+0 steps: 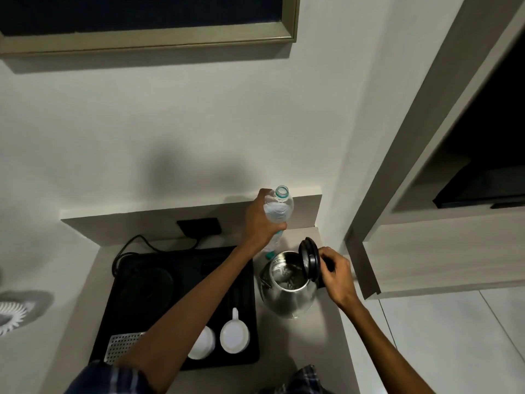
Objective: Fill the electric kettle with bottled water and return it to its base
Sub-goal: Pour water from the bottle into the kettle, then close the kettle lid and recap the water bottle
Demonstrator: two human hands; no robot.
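A steel electric kettle (288,292) stands on the counter to the right of the black tray, its black lid (309,261) swung up and its inside showing. My right hand (336,273) rests at the kettle's handle behind the lid. My left hand (261,220) grips a clear water bottle (279,207) upright behind the kettle; the bottle has no cap on and a teal neck ring. The round black kettle base (150,285) sits bare on the tray's left half.
The black tray (247,356) holds two white cups (234,335) and a perforated metal piece (122,345). A power cord (136,243) runs to a wall socket (200,226). A wall and cabinet edge (369,280) close in on the right.
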